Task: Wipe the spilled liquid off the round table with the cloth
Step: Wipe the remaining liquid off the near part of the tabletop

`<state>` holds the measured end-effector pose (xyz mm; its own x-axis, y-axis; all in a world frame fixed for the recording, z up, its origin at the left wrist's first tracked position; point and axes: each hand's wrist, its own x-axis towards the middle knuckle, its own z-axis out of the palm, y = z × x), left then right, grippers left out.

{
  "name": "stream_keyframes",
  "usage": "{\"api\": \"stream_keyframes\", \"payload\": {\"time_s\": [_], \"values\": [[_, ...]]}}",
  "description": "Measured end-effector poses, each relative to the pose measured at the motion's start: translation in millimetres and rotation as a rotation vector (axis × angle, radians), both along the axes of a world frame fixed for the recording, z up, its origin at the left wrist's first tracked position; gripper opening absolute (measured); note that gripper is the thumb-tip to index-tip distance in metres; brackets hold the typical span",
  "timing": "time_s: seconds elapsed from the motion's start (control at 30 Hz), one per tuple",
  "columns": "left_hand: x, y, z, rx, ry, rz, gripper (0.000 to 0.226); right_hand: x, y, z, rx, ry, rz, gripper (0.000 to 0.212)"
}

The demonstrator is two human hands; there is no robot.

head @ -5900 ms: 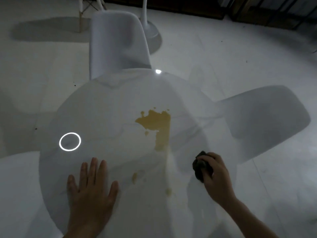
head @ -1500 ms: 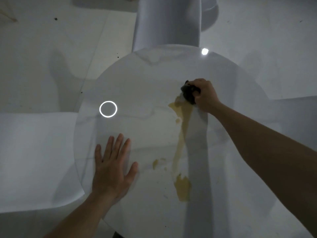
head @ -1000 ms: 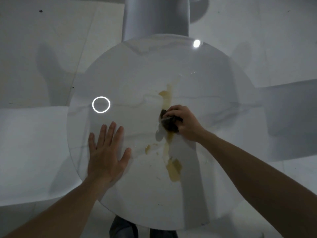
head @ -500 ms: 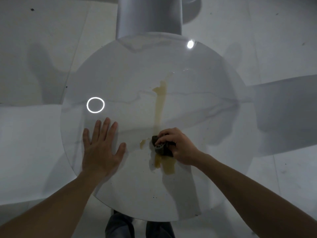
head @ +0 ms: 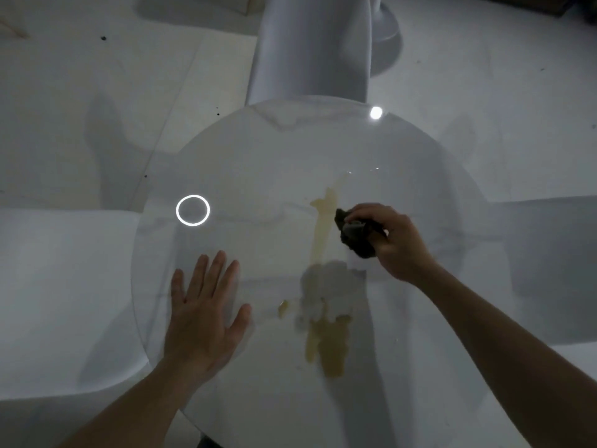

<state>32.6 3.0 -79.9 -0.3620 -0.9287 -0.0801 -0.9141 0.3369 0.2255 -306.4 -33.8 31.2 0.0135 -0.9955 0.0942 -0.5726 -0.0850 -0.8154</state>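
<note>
A round white marbled table point(head: 258, 156) fills the middle of the head view. A yellowish spilled liquid point(head: 323, 227) runs as a thin streak from the table's centre toward me and widens into a puddle near the front. My right hand point(head: 392, 244) grips a dark crumpled cloth point(head: 357, 236), lifted just to the right of the streak's upper end; its shadow falls on the table below. My left hand point(head: 203, 313) lies flat on the table's left side, fingers spread, holding nothing.
A white chair point(head: 310, 50) stands at the table's far side, another chair seat point(head: 58, 286) at the left and one point(head: 549, 263) at the right. A round white base point(head: 386, 33) stands behind the far chair. A bright ring of reflected light point(head: 193, 210) shows on the table.
My right hand with the cloth dragged down the spill toward me, smearing it into a long streak, then rose and moved back up to the right of the streak. My left hand stayed flat.
</note>
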Motion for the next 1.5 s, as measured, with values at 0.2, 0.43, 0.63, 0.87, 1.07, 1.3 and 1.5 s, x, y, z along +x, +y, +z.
{"api": "stream_keyframes", "payload": {"time_s": [0.2, 0.43, 0.63, 0.87, 1.07, 1.3, 1.5], "values": [[0.0, -0.2, -0.5, -0.018, 0.001, 0.008, 0.077, -27.4, -101.7, -25.1, 0.039, 0.189, -0.167, 0.042], [1.8, -2.2, -3.1, -0.043, 0.027, -0.004, 0.08, -22.2, -139.0, -59.1, 0.132, 0.229, -0.285, 0.047], [-0.2, -0.2, -1.9, -0.029, 0.018, -0.003, 0.079, -4.9, -108.0, -65.6, 0.128, 0.129, -0.149, 0.048], [0.7, 0.5, -2.1, -0.002, -0.008, -0.009, 0.077, 17.9, -59.2, -68.0, 0.186, 0.065, 0.008, 0.051], [-0.7, -1.4, 4.4, 0.006, -0.016, -0.001, 0.075, 38.4, -12.4, -69.5, 0.194, 0.065, 0.11, 0.054], [-2.6, 0.1, 6.7, -0.034, -0.021, -0.014, 0.074, 56.1, 46.4, -69.2, 0.196, 0.072, 0.195, 0.054], [-3.6, 0.4, 9.4, -0.046, -0.018, -0.007, 0.075, 64.1, 78.8, -68.9, 0.177, 0.052, 0.266, 0.046]]}}
